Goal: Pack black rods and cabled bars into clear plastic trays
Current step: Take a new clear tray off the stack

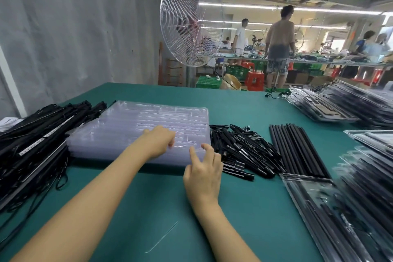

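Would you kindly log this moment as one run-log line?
left hand: on tray stack, fingers curled | right hand: open at stack's near corner | rods: loose on table

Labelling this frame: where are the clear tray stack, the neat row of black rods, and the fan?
clear tray stack [153, 117]: head view, top tray's far surface.
row of black rods [297, 151]: head view, mid-length of the rods.
fan [198, 21]: head view, hub of its wire guard.
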`<act>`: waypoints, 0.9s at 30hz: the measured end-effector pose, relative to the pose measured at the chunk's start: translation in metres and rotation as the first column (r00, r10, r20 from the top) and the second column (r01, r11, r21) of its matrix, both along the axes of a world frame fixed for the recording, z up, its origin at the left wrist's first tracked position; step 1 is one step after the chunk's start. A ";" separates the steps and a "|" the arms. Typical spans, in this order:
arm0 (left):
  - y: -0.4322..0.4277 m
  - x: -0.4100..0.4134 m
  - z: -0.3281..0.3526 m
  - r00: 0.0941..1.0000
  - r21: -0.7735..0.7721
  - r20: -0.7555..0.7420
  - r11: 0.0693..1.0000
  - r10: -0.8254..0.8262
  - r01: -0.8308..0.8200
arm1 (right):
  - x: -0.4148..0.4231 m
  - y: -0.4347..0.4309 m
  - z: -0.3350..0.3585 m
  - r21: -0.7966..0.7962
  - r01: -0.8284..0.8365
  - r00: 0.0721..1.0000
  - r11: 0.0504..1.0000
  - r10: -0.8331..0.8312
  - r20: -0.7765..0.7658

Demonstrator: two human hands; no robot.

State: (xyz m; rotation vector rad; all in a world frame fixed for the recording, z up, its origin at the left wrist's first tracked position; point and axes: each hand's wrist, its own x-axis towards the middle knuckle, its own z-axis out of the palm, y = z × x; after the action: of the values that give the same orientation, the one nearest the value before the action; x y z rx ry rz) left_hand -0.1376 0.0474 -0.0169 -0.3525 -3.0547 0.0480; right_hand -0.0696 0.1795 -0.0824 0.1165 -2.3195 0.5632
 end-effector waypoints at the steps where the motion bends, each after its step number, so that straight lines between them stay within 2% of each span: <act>1: -0.001 -0.001 0.001 1.000 -0.007 0.011 1.000 0.008 -0.008 | -0.001 0.000 0.000 0.033 0.005 1.000 0.999 -0.005 -0.007; 5: -0.001 -0.006 -0.002 1.000 -0.033 -0.006 0.999 0.015 -0.016 | -0.002 0.001 -0.001 0.136 0.028 0.999 0.990 -0.021 -0.049; 8: -0.002 -0.011 -0.003 1.000 0.035 -0.024 0.999 -0.006 0.007 | -0.001 0.000 0.001 0.158 0.046 0.999 0.986 -0.044 -0.015; 12: -0.001 -0.021 0.008 0.980 0.010 -0.184 0.997 -0.075 0.079 | 0.001 -0.003 0.002 0.172 0.090 0.995 0.981 -0.095 0.022; 17: -0.011 -0.021 0.000 0.937 -0.083 -0.300 0.983 -0.179 0.161 | -0.003 -0.001 -0.001 0.169 0.103 0.995 0.980 -0.104 -0.005; 18: -0.015 -0.018 -0.004 0.908 -0.097 -0.357 0.975 -0.220 0.199 | -0.004 -0.001 -0.001 0.174 0.097 0.995 0.980 -0.098 0.000; 20: -0.022 -0.007 -0.011 0.794 -0.140 -0.515 0.946 -0.323 0.293 | -0.005 0.000 -0.003 0.171 0.092 0.996 0.981 -0.092 -0.010; 22: -0.030 0.001 -0.012 0.692 -0.223 -0.603 0.917 -0.397 0.331 | -0.006 0.000 -0.004 0.164 0.096 0.995 0.982 -0.094 -0.020; 25: -0.031 0.005 -0.012 0.691 -0.316 -0.568 0.893 -0.448 0.320 | -0.005 0.001 -0.005 0.185 0.099 0.995 0.978 -0.096 -0.029; 27: -0.024 0.002 -0.012 0.768 -0.287 -0.472 0.899 -0.433 0.330 | -0.005 0.002 -0.005 0.191 0.106 0.994 0.976 -0.101 -0.032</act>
State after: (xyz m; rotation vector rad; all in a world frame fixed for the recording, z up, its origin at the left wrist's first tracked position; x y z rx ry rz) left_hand -0.1352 0.0229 -0.0289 -0.8215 -2.3818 0.3525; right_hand -0.0745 0.1811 -0.0870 0.0914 -2.3389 0.2836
